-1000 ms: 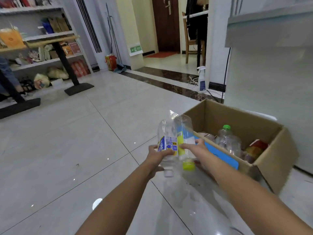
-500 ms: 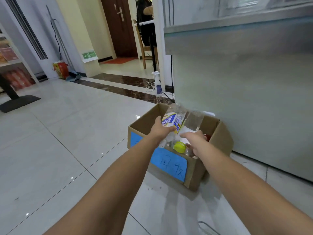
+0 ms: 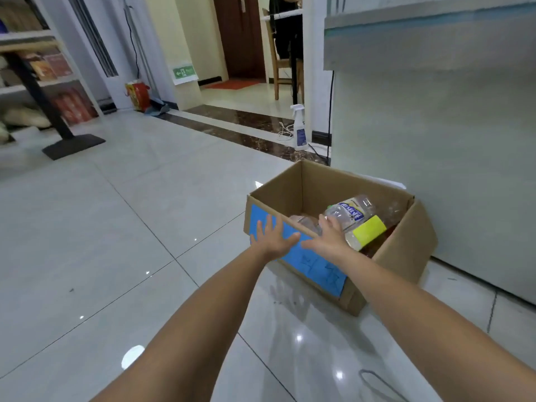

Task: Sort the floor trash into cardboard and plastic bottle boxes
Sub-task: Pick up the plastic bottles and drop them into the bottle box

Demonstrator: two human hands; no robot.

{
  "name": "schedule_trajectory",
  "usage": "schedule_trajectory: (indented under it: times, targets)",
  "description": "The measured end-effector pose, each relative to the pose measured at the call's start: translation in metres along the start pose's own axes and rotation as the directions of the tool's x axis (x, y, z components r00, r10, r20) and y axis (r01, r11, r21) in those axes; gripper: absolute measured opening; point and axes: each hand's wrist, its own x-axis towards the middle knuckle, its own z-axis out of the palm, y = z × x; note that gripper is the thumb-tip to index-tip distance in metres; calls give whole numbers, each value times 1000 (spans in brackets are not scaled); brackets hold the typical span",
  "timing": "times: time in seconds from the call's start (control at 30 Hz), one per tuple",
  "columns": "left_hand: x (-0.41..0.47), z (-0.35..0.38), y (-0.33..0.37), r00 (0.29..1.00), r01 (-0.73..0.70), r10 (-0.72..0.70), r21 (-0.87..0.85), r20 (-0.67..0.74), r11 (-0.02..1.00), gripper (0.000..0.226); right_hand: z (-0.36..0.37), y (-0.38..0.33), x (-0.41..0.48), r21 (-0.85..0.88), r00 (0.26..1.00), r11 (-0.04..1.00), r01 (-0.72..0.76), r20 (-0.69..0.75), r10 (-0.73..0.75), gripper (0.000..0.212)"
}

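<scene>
L hand: fingers spread straight, holds nothing; seen over blue label on box front.
R hand: fingers spread, empty; at near rim of cardboard box, just beside the bottles; contact w/ them can't be told.
Box: open top, on tiled floor.
Contents: blue-white label bottle, clear, lying tilted; yellow-label bottle against it; more items beneath, unclear.
Misc: spray bottle, white, upright by doorway, well apart.

Head camera: sat on the person's head
Facing: forward and down toward the cardboard box
Nearness: box near
</scene>
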Motion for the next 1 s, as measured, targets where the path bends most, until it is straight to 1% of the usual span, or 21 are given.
schedule_trajectory:
  times: [0.03, 0.1, 0.13, 0.23, 0.33, 0.47, 0.57, 0.67, 0.77, 0.87, 0.93, 1.0]
  targets:
    - [-7, -1, -18, 999, 37, -37, -8, 2, 999, 77, 13, -9, -2, -87, 997, 993, 76, 24, -75, 89]
    - [-23, -3, -59, 992, 127, -127, -19, 6, 992, 77, 45, -27, -7, -148, 975, 969, 198, 134, -179, 91]
    - [-34, -4, -81, 984, 178, -178, -22, 5, 984, 77, 63, -38, -13, -168, 955, 956, 242, 213, -205, 92]
    - [-75, -3, -150, 941, 338, -338, -43, 2, 940, 78, 120, -69, -33, -237, 861, 885, 400, 428, -275, 96]
    - [-130, 3, -219, 872, 489, -490, -81, 9, 868, 79, 180, -95, -58, -252, 741, 799, 546, 591, -320, 99]
    - [-232, 10, -305, 712, 695, -702, -152, 8, 703, 80, 263, -128, -109, -180, 534, 685, 707, 770, -350, 101]
    - [-315, 22, -353, 558, 814, -829, -213, 30, 540, 80, 318, -143, -158, -101, 374, 603, 791, 861, -346, 103]
    - [-392, 42, -385, 400, 890, -914, -266, 64, 371, 81, 365, -152, -211, -32, 227, 524, 851, 922, -313, 105]
    - [-458, 68, -399, 274, 926, -954, -301, 117, 229, 84, 404, -162, -264, 49, 87, 454, 890, 957, -275, 107]
    - [-508, 94, -402, 182, 946, -970, -299, 161, 128, 89, 436, -167, -319, 126, -39, 386, 914, 973, -227, 110]
    - [-530, 110, -401, 141, 952, -970, -296, 199, 78, 92, 452, -170, -354, 176, -115, 330, 928, 974, -196, 111]
    - [-545, 124, -399, 117, 953, -961, -301, 250, 38, 95, 463, -170, -384, 227, -187, 285, 931, 969, -160, 112]
